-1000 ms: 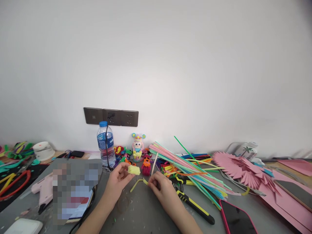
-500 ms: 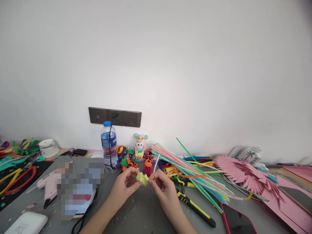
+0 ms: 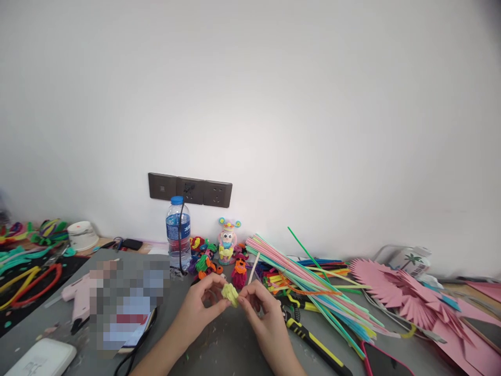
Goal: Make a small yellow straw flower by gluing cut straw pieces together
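My left hand (image 3: 204,302) pinches a small pale yellow coiled piece (image 3: 230,294), which looks like bent fuzzy pipe cleaner, between thumb and fingers. At its right edge, my right hand (image 3: 261,309) is closed, thumb against forefinger, gripping the same yellow piece. A thin whitish strip (image 3: 254,267) rises from behind the right fingers; its lower end is hidden. Just beyond the hands stand an orange and magenta pipe-cleaner figure (image 3: 239,269) and a painted figurine (image 3: 227,240).
Right of my hands lie a pipe-cleaner bundle (image 3: 297,271), a yellow-black utility knife (image 3: 317,347), a red-edged phone (image 3: 385,360) and pink folded paper (image 3: 407,292). At left are a water bottle (image 3: 178,230), a pink glue gun (image 3: 81,303), a pixelated phone (image 3: 131,318) and a white box (image 3: 43,357).
The camera view has shifted slightly, so the scene sits a little further right and lower. The yellow piece has turned a little between my fingers; both hands keep their grip.
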Tool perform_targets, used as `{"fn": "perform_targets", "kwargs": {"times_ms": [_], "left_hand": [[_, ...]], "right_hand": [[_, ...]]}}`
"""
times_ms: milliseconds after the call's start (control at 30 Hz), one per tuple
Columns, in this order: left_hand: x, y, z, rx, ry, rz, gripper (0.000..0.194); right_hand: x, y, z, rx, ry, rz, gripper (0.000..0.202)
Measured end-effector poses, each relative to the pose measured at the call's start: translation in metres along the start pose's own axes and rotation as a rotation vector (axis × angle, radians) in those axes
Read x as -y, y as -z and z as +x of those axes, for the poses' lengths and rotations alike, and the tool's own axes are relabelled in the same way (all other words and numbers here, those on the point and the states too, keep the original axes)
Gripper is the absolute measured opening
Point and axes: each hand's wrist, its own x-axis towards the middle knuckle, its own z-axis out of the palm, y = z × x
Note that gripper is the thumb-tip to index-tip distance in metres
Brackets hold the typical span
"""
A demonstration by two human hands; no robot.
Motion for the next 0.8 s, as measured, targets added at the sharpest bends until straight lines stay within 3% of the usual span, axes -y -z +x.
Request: {"fn": "perform_targets", "kwargs": {"times_ms": [333,800], "left_hand": [[0.0024,0.0012,-0.0005,-0.014,-0.001,0.045,0.014],[0.0012,-0.0010,-0.0010,-0.015,-0.027,0.014,0.011]], "right_hand": [[-0.0023,-0.0001,-0.0029,0.034,0.043,-0.057,0.015],[-0.0045,-0.0028,-0.0028,0.036,0.070,0.096,0.011]]}}
